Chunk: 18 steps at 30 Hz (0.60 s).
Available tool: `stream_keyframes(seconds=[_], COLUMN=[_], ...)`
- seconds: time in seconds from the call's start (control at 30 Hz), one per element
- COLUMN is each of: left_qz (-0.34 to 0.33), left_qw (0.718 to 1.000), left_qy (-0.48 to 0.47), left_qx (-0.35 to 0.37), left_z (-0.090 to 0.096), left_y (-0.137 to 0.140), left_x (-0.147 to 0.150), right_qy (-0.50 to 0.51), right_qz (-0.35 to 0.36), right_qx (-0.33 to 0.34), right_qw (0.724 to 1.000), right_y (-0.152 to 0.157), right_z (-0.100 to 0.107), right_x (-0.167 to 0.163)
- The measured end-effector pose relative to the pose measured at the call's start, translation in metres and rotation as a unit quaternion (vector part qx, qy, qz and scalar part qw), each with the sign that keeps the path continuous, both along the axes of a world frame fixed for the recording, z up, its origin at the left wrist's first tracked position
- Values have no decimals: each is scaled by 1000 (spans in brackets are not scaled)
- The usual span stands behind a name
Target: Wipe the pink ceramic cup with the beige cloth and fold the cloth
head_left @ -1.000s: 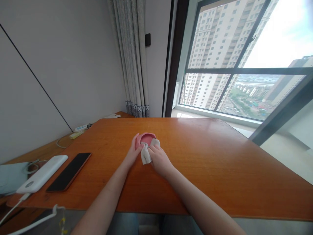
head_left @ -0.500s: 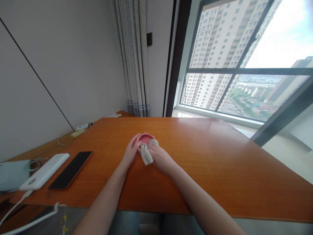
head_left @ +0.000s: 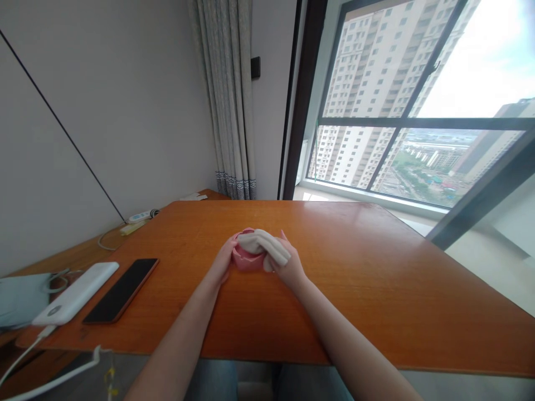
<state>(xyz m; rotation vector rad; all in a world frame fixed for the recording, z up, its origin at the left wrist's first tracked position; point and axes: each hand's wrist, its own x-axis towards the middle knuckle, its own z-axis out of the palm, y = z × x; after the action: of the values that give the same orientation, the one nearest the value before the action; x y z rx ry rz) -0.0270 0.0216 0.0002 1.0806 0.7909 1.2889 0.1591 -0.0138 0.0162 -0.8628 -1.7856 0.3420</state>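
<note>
At your twelve o'clock, your left hand (head_left: 224,260) grips the pink bowl (head_left: 247,262) by its nine o'clock side; your right hand's (head_left: 293,267) fingers grasp the cloth (head_left: 264,243), swung up from six o'clock, so wiping now seems to span the opening.

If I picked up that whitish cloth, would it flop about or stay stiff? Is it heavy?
The whitish cloth would probably flop, because it bends in soft folds over the pink bowl. It's likely light, since it looks small and fairly thin beside the right hand. It probably wouldn't smash if dropped, being soft-looking fabric.
</note>
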Motion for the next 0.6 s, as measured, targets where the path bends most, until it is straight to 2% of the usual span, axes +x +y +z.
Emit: stream_keyframes(seconds=[0.07, 0.13, 0.17, 0.23, 0.3, 0.37, 0.47, 0.6], left_qz=[-3, -3, -6, -15, -19, -21, -36, -49], left_qw=[998, 995, 994, 993, 992, 990, 986, 984], left_qy=[-16, -21, -23, -36, -61, -88, -105, -97], left_qx=[-61, -101, -111, -115, -111, -108, -125, -143], left_z=[0, -1, -1, -2, -2, -2, -1, 3], left_y=[-4, -6, -7, -7, -7, -7, -8, -11], left_x=[2, 4, 4, 5, 5, 5, 6, 9], right_qy=[171, 306, 347, 385, 376, 335, 284, 264], right_qz=[-85, -155, -170, -159, -124, -80, -24, 5], right_qx=[-58, -126, -153, -201, -245, -274, -269, -251], right_qw=[980, 931, 909, 887, 885, 898, 920, 931], right_y=[3, 8, 11, 17, 21, 21, 19, 18], right_z=[-2, -4, -5, -8, -12, -15, -18, -20], right_x=[2, 5, 6, 8, 7, 3, -4, -9])
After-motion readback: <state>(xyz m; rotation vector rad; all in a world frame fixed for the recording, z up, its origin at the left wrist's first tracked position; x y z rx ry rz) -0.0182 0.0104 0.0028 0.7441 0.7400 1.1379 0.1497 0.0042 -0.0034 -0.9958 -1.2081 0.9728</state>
